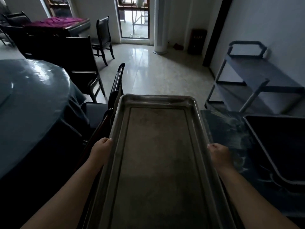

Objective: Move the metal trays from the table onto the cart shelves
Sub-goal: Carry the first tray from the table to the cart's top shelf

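Note:
A long, empty metal tray (158, 151) is held lengthwise in front of me, above the floor. My left hand (100, 151) grips its left rim and my right hand (218, 156) grips its right rim, fingers curled under the edges. The grey cart (257, 75) with bare shelves and a handle at its far end stands against the right wall, ahead and to the right of the tray. The round table (31, 96) under a dark glossy cloth lies to my left.
A dark wooden chair (115, 90) stands just left of the tray, with more chairs (102, 38) behind the table. A dark bin (280, 146) and a cloth-covered surface (231, 134) sit at my right. Pale tiled floor (156, 71) stretches toward a glass door (133, 19).

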`<state>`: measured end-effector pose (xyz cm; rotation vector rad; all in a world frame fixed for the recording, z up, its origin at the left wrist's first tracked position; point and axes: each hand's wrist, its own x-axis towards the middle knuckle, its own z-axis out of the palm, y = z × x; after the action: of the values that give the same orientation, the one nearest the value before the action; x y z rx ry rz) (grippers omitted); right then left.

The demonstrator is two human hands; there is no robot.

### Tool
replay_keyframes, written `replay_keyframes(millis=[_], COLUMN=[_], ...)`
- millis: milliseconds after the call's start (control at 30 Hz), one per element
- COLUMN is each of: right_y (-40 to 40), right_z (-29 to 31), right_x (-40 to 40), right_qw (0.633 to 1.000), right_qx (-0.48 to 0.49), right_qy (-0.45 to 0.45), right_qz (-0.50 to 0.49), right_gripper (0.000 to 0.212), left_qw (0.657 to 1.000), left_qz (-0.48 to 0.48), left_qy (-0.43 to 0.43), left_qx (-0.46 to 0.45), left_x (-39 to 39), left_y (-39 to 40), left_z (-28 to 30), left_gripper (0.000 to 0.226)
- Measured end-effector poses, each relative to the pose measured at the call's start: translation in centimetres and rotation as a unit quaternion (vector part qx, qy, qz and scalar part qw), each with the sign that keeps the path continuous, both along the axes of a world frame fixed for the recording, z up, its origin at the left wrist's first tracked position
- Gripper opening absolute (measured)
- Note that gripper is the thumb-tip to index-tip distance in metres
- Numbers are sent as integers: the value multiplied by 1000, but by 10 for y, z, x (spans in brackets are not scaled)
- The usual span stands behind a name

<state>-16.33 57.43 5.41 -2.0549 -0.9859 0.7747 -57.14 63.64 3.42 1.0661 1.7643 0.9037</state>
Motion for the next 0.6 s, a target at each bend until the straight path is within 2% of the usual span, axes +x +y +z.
replay_keyframes(millis=[300,600], right_y=[177,396], right_z=[15,11], right_x=[46,52], right_qw=[999,999], right_qx=[-17,5], right_qy=[-14,-48], right_qz=[34,-2], right_gripper=[35,35], left_qw=[1000,1000], left_qz=[-5,-23], left_qy=[-12,-4], left_qx=[-8,12], left_x=[46,57], left_y=[157,405], left_z=[17,8], left_gripper=[29,31])
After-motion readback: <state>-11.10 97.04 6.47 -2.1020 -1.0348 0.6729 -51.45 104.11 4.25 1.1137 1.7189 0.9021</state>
